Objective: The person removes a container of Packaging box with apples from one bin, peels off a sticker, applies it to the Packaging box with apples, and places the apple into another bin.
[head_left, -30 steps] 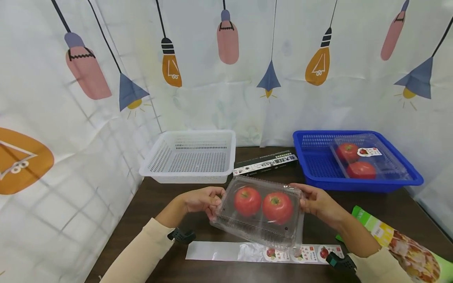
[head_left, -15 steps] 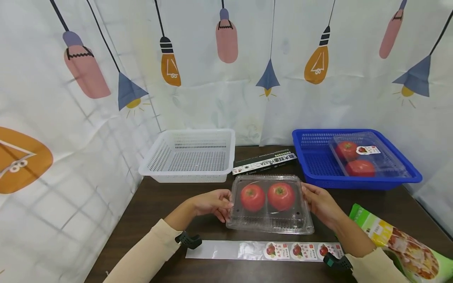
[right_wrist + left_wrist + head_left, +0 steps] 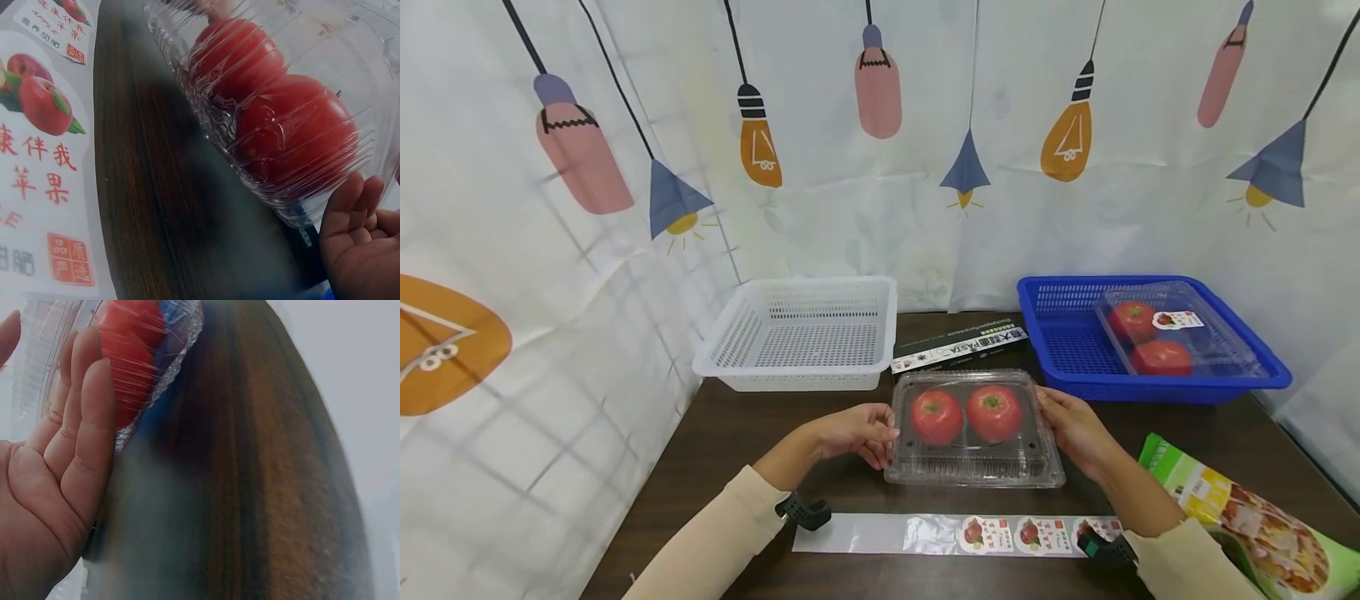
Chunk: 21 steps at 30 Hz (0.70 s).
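Observation:
A clear plastic clamshell box [image 3: 973, 468], with two red apples [image 3: 995, 413] inside, is in front of me just above or on the dark table. My left hand [image 3: 855, 433] holds its left edge; in the left wrist view the fingers [image 3: 94, 419] lie fairly straight along its side. At the right edge my right hand [image 3: 1081, 432] holds it, fingertips [image 3: 345, 190] against the ribbed wall in the right wrist view. Nearer me lies a strip of apple stickers [image 3: 880, 533], its left part bare. The undersides of the box and some fingers are hidden.
A white basket [image 3: 805, 379] stands at the back left. In the blue basket [image 3: 1150, 388] at the back right sits another clear box with apples and a sticker. A black carton [image 3: 962, 343] lies between them. A green food bag [image 3: 1262, 525] lies at right.
The clamshell box was tilted a second ago, then levelled and moved slightly right and down. Over the last half second it has barely moved, with both hands still at its sides.

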Motion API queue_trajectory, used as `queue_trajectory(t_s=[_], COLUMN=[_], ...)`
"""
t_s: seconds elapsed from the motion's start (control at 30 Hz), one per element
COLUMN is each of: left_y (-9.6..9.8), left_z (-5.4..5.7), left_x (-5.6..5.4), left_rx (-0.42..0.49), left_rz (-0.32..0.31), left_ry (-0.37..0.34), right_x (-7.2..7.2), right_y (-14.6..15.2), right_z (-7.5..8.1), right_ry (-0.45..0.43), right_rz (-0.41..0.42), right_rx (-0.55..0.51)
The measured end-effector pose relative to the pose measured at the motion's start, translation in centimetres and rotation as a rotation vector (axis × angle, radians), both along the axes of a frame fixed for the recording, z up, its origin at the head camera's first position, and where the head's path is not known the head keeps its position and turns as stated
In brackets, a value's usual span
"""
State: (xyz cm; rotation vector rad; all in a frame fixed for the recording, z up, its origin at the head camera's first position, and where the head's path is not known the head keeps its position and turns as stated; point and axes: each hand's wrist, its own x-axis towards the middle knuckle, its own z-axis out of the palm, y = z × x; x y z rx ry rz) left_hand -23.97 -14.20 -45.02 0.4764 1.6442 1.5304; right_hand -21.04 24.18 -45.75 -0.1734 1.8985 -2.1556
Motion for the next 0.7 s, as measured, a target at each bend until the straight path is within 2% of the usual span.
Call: queue_trajectory(t_s=[0.43, 0.7], left_y=[0.5, 1.3], left_z=[-0.6, -0.5], left_x=[0.4, 0.8], left_rx=[-0.029, -0.024], left_rz=[0.053, 0.089], left_ry=[0.027, 0.003], right_x=[-1.0, -1.2], right_y=[0.0, 0.1], right_z=[-0.7, -0.4], right_ry=[-0.025, -0.069], right_rz=[-0.028, -0.052], right_rx=[0.088, 0.079])
